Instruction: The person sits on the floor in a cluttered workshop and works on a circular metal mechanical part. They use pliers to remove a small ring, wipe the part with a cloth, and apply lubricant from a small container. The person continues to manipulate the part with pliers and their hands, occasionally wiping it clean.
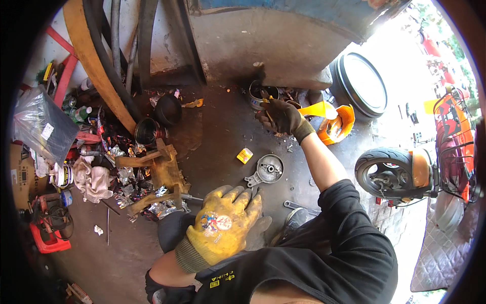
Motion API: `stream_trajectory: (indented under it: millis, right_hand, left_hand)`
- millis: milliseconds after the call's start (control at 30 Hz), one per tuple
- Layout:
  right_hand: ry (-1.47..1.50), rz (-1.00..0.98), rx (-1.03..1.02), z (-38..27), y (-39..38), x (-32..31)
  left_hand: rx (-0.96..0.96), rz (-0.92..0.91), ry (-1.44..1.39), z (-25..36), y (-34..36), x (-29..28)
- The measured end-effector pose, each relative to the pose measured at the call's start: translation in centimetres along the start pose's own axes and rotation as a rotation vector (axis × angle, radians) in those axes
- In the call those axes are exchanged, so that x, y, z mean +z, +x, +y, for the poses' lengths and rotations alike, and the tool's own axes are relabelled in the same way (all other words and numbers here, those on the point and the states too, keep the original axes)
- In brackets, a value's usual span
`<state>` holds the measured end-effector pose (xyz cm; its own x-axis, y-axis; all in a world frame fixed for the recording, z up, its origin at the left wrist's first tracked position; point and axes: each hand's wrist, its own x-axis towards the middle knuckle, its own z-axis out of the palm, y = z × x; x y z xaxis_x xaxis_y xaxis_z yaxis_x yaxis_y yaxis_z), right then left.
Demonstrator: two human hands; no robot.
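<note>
Fingers stretched and slightly apart, my left hand (223, 223) in a yellow glove hovers low at the bottom centre, palm down and empty. My right hand (280, 118) in a dark glove grips a small yellow-handled tool (269, 101), probably a brush, at an open tin can (255, 104) by the metal housing's base; the tool's far end is unclear. Just right of that hand lie a yellow funnel (316, 109) and a cut orange container (336, 129). Between my hands, a round metal brake plate (268, 169) and a small yellow box (244, 155) rest on the floor.
Left are a wooden stand (167, 172), scrap foil, rags (91, 182) and a red machine (45, 230). A large drum (357, 83) stands at upper right, a scooter wheel (382, 172) at right. A wrench (298, 207) lies by my shoe. Metal housing (258, 35) bounds the back.
</note>
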<state>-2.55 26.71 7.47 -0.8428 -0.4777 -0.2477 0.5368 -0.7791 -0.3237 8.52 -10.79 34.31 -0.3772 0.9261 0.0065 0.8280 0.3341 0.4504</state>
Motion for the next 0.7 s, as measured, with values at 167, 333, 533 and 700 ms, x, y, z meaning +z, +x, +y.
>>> stream_trajectory:
  millis: [167, 333, 533, 700]
  right_hand:
    - [0.061, -0.002, -0.075, 1.9, -1.0, 0.9]
    - [0.09, -0.016, -0.165, 3.8, -2.5, 0.8]
    - [0.151, -0.046, -0.012, 4.2, -3.7, -0.6]
    - [0.129, 0.055, 0.023, 3.9, -4.3, -1.3]
  left_hand:
    - [-0.014, -0.013, 0.012, 0.7, 0.3, 0.1]
    - [0.079, 0.019, 0.041, 1.9, 0.5, 0.3]
    - [0.115, 0.064, 0.024, 3.0, 0.9, 0.8]
    - [0.101, 0.077, -0.052, 3.3, 0.8, 0.8]
